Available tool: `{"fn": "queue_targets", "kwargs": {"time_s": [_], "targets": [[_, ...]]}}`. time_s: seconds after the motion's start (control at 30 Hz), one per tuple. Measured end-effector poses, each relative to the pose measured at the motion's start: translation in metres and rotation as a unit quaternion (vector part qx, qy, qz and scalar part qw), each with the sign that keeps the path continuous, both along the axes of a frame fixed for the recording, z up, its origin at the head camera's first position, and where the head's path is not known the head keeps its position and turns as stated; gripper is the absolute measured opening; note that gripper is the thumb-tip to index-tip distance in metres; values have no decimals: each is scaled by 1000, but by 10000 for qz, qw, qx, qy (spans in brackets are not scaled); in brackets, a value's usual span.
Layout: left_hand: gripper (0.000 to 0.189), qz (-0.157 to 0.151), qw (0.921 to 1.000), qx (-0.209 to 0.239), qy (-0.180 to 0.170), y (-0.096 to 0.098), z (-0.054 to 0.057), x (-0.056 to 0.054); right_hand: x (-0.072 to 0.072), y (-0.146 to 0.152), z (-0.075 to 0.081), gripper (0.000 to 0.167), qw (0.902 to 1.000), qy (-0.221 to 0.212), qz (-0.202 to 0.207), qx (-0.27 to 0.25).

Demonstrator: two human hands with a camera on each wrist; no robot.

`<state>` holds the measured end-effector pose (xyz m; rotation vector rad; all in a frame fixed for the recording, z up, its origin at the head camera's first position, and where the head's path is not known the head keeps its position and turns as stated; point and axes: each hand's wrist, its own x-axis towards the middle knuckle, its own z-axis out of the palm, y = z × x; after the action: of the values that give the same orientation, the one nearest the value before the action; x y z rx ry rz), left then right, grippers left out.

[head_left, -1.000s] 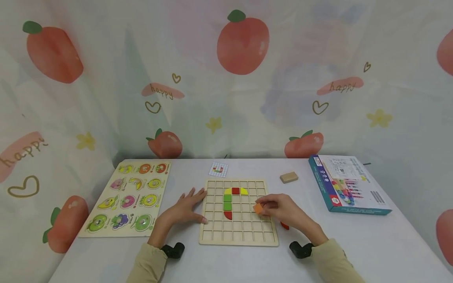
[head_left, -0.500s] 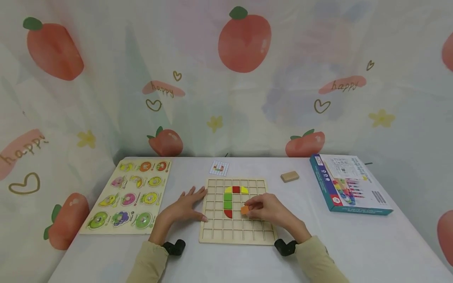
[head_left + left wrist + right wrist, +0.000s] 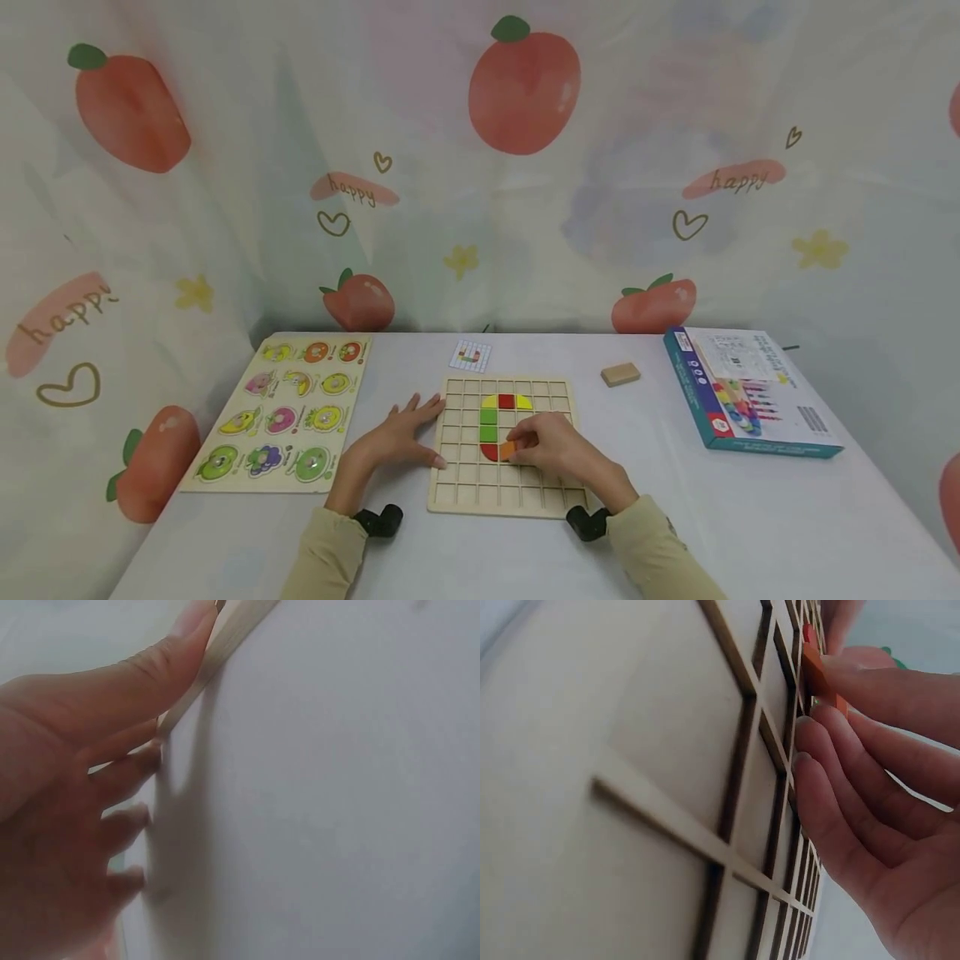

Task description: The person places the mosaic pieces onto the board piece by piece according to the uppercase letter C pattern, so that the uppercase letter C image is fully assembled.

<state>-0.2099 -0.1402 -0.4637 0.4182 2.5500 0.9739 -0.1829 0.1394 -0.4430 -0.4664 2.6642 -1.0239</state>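
Note:
My right hand (image 3: 558, 450) pinches a small orange tile (image 3: 507, 451) between thumb and fingers, over the wooden grid board (image 3: 459, 498). The tile is tilted and close beside a rounded red tile (image 3: 489, 452). Above that red one, green tiles (image 3: 488, 425) stand in a column, topped by a row with a square red tile (image 3: 506, 402) between two rounded yellow ones. In the right wrist view the orange tile (image 3: 815, 671) shows partly behind my thumb. My left hand (image 3: 396, 440) has its fingers spread along the board's left edge, the thumb touching it.
A patterned card (image 3: 471, 357) lies behind the board. Farther right are a plain wooden block (image 3: 620, 374) and a flat blue box (image 3: 757, 392). To the left lies a fruit puzzle board (image 3: 281, 417). A patterned cloth hangs behind the table.
My right hand has carried the orange tile leftward across the board to the rounded red tile. My left hand stays at the board's edge. The whole head view has shifted slightly.

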Motion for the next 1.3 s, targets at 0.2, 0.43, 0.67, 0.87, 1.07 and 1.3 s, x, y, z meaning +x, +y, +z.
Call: {"fn": "queue_targets", "kwargs": {"time_s": [0.2,0.43,0.67,0.87,1.07,1.3], "targets": [[102,36,10000,-19,16,0,0,1,2,-1,0,25,10000,-74,39,-7],[103,11,10000,-18,-4,0,1,2,4,14,-1,23,9993,155,296,-142],[101,-22,10000,-66,17,1,2,2,10,37,3,16,9993,294,206,-62],[100,-18,10000,-49,53,1,1,1,11,57,9,16,9996,161,-216,20],[101,-16,10000,1,64,1,1,2,9,77,12,17,9995,33,-304,61],[101,-53,9999,-52,98,1,0,2,8,105,13,19,9988,-327,-358,98]]}}
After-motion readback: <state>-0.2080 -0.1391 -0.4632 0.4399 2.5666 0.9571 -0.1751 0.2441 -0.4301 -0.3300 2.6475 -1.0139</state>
